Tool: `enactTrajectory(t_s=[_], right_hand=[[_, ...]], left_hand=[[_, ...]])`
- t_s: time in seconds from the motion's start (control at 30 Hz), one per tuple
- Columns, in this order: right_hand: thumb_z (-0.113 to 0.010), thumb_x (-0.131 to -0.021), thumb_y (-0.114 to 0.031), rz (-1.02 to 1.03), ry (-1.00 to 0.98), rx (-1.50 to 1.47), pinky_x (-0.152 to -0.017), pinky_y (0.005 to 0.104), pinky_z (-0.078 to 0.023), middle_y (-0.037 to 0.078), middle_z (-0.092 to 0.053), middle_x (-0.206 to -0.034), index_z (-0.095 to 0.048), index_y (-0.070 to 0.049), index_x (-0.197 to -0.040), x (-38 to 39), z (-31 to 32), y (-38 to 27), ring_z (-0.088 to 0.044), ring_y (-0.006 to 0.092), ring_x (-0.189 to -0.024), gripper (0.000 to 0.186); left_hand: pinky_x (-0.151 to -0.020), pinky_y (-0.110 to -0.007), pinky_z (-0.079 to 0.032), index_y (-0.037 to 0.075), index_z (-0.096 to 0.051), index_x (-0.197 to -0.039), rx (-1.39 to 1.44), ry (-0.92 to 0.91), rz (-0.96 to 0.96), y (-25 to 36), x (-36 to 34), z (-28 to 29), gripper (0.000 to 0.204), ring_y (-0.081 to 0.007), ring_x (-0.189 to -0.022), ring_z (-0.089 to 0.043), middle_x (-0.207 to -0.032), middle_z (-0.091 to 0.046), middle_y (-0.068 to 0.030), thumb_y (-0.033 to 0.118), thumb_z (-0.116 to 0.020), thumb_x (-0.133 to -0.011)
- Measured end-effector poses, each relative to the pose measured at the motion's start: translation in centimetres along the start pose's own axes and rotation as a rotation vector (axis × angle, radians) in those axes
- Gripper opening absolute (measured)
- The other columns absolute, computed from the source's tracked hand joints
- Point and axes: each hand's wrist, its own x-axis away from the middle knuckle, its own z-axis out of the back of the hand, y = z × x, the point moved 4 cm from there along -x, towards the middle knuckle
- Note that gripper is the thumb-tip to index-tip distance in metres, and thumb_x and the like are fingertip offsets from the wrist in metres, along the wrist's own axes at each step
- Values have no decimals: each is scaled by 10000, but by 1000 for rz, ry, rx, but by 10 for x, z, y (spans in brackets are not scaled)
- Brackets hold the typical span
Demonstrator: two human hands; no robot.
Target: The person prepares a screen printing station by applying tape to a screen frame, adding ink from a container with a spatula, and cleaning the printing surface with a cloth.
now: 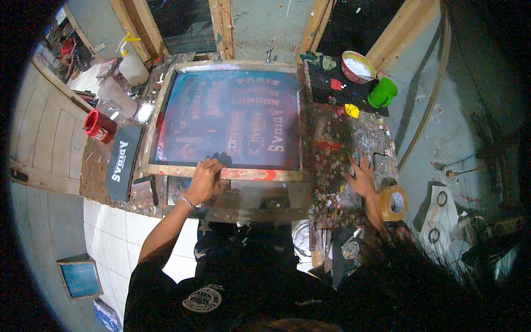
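A wood-framed screen-printing screen [232, 119] with blue mesh and pale lettering lies on the worktable in front of me. My left hand [206, 181] has its fingers curled over the near wooden rail of the screen, left of its middle. To the right of the screen, my right hand [362, 177] rests on the paint-spattered tabletop [337, 152]. Its fingers are spread and it holds nothing. Just nearer than that hand stands a roll of clear tape [394, 203]. A dark panel with white lettering [123, 160] lies left of the screen.
On the left are a red can [99, 126], a clear plastic container [117, 98] and a white spray bottle [133, 65]. At the far right stand a bowl of white paint [358, 67] and a green mug [383, 93]; a yellow scrap [352, 110] lies nearby.
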Motion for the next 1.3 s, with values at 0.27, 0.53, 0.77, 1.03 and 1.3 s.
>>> enactTrajectory(t_s=[0.27,0.53,0.77,1.03,1.3], right_hand=[[-662,-865,-398,-12,-19,-56,-1127,618,-115,144,-115,-1596,-369,-227,-1473,1,2,-5,-101,409,-1454,696],[-677,-853,-382,14,2,30,-1133,600,-117,151,-139,-1589,-361,-224,-1478,2,2,-5,-116,400,-1454,718],[-647,-866,-420,21,-1,66,-1133,590,-130,183,-162,-1574,-359,-223,-1478,4,2,-2,-140,399,-1446,706],[-608,-872,-478,28,-15,-22,-1137,631,-49,273,-212,-1536,-341,-225,-1489,4,12,-12,-116,417,-1452,719],[-613,-894,-411,12,11,51,-1148,585,-93,290,-184,-1535,-341,-233,-1488,0,37,-40,-126,421,-1446,677]], left_hand=[[-800,-397,-390,55,-636,-1036,57,50,33,13,0,15,385,-287,-893,-513,-891,-537,-91,161,-762,-688],[-797,-387,-391,46,-637,-1044,133,19,41,6,-1,10,385,-285,-870,-507,-883,-534,-92,166,-758,-699],[-781,-385,-374,39,-634,-1035,131,16,36,2,-4,3,394,-288,-860,-503,-868,-521,-99,203,-768,-703],[-786,-393,-354,49,-613,-1023,98,-2,45,5,-3,9,383,-292,-847,-491,-851,-505,-99,229,-769,-723],[-791,-402,-361,51,-614,-1028,90,-45,80,5,-1,11,373,-300,-873,-495,-865,-512,-105,228,-761,-736]])
